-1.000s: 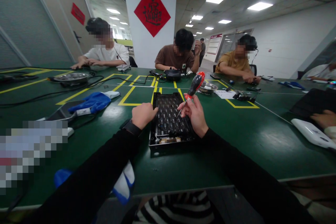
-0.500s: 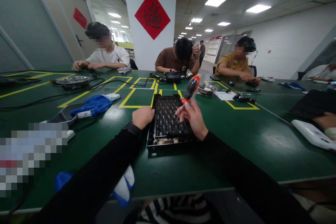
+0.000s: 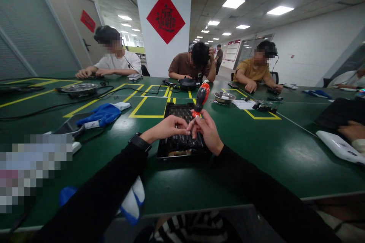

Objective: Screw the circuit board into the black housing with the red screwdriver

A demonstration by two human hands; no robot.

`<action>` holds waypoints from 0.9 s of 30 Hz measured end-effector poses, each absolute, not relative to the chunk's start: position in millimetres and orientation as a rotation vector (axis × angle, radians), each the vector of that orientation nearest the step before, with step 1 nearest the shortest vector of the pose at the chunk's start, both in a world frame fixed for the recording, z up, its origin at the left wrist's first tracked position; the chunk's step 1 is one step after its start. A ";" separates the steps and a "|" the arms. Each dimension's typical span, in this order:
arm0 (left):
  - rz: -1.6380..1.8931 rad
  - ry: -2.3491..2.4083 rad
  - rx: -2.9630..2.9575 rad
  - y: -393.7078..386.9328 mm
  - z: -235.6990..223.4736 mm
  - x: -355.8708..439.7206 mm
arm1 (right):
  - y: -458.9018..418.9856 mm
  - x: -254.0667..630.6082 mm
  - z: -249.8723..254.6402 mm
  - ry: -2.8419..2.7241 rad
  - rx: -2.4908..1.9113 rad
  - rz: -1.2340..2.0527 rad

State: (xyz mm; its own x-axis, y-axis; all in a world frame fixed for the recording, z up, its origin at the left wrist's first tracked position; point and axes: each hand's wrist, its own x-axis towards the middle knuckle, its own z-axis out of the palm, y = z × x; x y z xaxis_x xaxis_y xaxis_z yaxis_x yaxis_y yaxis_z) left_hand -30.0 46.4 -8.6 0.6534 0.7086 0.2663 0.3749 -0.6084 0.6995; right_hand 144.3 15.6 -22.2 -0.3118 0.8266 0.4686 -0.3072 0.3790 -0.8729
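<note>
Right hand (image 3: 209, 131) had fingers closed round a red-and-black screwdriver (image 3: 202, 100), handle up, tip down over the black case (image 3: 182, 145). Left hand (image 3: 168, 128) was over the case too, thumb and fingertips nearly together by the screwdriver shaft; couldn't tell if they gripped anything. Case lay on the green table (image 3: 256, 152), in front of the wearer. Blue glove (image 3: 104, 114) lay to the left, metal bowl (image 3: 224, 97) beyond the case, right side.

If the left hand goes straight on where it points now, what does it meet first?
Probably the screwdriver at its thin shaft, or the fingers of the right hand beside it. The left hand looks very close to both, perhaps touching; depth is unclear.
</note>
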 end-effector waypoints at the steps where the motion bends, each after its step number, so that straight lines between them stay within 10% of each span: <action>1: 0.675 0.761 2.250 43.9 -8.0 -28.4 | 15.7 144.1 -23.1 -1.476 -0.488 1.230; 27: 0.699 0.647 1.979 47.4 -25.4 -26.2 | 19.9 142.3 -28.2 -1.416 -0.398 1.277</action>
State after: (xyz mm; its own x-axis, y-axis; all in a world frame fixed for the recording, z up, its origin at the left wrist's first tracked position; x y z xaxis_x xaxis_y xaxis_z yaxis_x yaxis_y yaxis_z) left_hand -26.2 47.4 -25.4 0.7018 0.6788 0.2161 0.1629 -0.4482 0.8790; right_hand 142.3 19.9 -28.2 -0.3113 0.8126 0.4927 -0.4061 0.3550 -0.8420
